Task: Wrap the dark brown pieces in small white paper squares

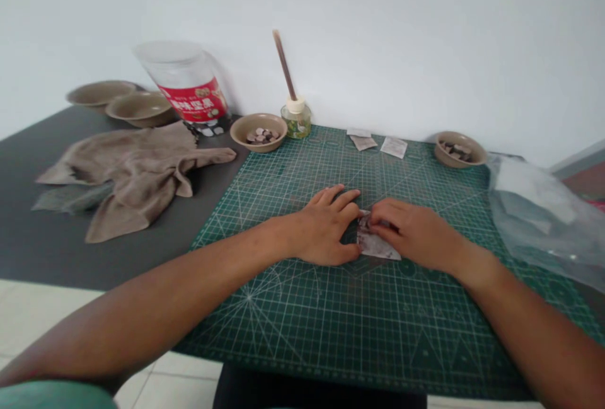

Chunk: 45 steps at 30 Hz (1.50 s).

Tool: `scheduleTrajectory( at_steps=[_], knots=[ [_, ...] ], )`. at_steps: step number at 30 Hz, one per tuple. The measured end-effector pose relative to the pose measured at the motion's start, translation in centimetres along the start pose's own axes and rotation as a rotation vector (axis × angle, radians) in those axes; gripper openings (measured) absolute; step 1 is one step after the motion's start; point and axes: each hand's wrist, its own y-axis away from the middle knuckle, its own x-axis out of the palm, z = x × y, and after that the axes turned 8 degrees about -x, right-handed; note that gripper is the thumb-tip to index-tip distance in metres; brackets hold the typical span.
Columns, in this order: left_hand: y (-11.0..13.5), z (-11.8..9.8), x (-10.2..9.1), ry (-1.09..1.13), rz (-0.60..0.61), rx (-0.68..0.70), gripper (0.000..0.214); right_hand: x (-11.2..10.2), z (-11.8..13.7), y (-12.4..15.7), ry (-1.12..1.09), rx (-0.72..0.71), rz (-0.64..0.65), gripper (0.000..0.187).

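Both hands (378,226) sit close together near the middle of a green cutting mat (378,327), clamped on a small whitish packet (377,246) between them. The left hand (326,226) lies flat on the mat, its fingertips and thumb at the packet's left edge, while the right hand (406,232) presses down on its top, fingers (382,213) covering the upper part. Much of the packet is hidden, but its visible part has dark patches and its long axis seems to slant from about 10 o'clock to 4 o'clock. From the hands, three small paper sachets (375,141) lie at 12 o'clock near the mat's far edge. A tan bowl of dark pieces (258,132) and a diffuser bottle with a reed stick (296,120) stand at 11 o'clock, and a second filled bowl (460,149) sits at 1 o'clock. A crumpled plastic bag (534,213) lies at 3 o'clock — partly on the mat. Farther left on the dark table (94,258) are a brown cloth (132,176), two more bowls (120,100) and a tipped clear jar with a red label (189,81).
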Motion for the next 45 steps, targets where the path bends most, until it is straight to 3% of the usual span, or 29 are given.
scheduleTrajectory(
  at_steps=[3,7,9,12,14,18,23,25,29,31,35,40,42,45],
  knots=[
    [0.0,0.1,0.1,-0.002,0.003,-0.004,0.068,-0.6,-0.9,0.3,0.019,0.039,0.02,0.008],
    [-0.1,0.1,-0.1,0.002,0.024,0.015,0.069,-0.4,-0.2,0.6,-0.101,-0.084,0.112,0.011],
    [-0.1,0.2,-0.2,0.001,0.029,0.013,0.069,-0.1,0.2,0.2,-0.075,-0.091,0.07,0.012],
    [-0.2,0.2,-0.2,-0.002,0.027,0.001,0.068,-0.3,-0.3,-0.2,0.033,0.01,-0.01,0.012],
    [-0.1,0.2,-0.2,0.001,0.024,0.0,0.068,-0.7,-0.6,0.1,0.023,0.02,0.025,0.011],
    [-0.1,0.2,-0.2,0.003,0.036,0.013,0.069,-0.4,0.5,0.7,-0.084,-0.094,0.125,0.01],
    [-0.1,0.2,-0.2,-0.004,0.021,0.0,0.069,-0.2,0.4,0.1,0.038,0.022,-0.001,0.012],
    [-0.1,0.2,-0.2,-0.004,0.024,-0.004,0.069,-0.8,-0.1,0.2,0.035,0.045,0.04,0.01],
    [-0.1,0.1,-0.3,0.004,0.047,0.005,0.071,-0.9,0.5,0.7,-0.075,-0.05,0.146,0.011],
    [-0.1,0.1,-0.4,0.004,0.048,0.006,0.072,-0.4,0.8,0.6,-0.073,-0.07,0.103,0.012],
    [-0.1,0.2,-0.3,0.002,0.031,-0.006,0.071,-0.5,0.0,0.3,0.024,0.052,0.015,0.011],
    [-0.2,0.2,-0.2,0.004,0.042,0.006,0.072,-0.8,0.0,0.6,-0.137,-0.063,0.135,0.012],
    [-0.2,0.2,-0.2,0.002,0.039,0.01,0.071,-0.5,0.2,0.2,-0.121,-0.058,0.077,0.013],
    [-0.2,0.2,-0.1,-0.008,0.022,0.005,0.07,-0.6,-0.2,-0.2,0.021,0.073,-0.025,0.01]
  ],
)
